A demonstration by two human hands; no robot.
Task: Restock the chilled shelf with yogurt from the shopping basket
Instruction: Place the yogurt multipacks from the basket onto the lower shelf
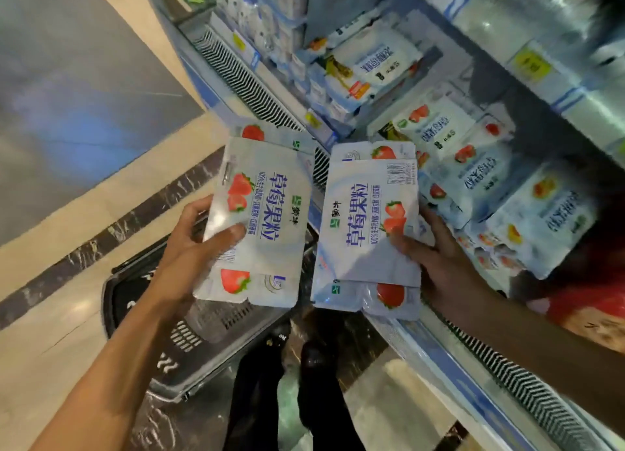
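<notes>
The left hand (199, 237) grasps the left packs (263, 220), thumb across the front and fingers hidden behind; a second pack peeks out at the far edge, so it is a small stack. The right hand (436, 258) grasps the right packs (365, 227) the same way, two pouches overlapped, thumb on the front. Both stacks are held side by side, just apart, over the basket (135, 298), which sits low and near on the floor (84, 247); what it holds I cannot tell.

The shelf (439, 342) lies to the right and far of the hands; its rail runs from near right to far left, touching or just under the right packs. The right hand is nearer, its stack already beside the stocked packs (490, 180) of the same strawberry kind. Each held pack has its long axis running near to far, flat face up; the stocked ones stand tilted in rows.

Likely the placing step, right stack first. Room looks tight: the strawberry row is full at its near edge; a grey bare patch shows farther in, past the row. The left hand must cross over the rail, so it is best moved second.
</notes>
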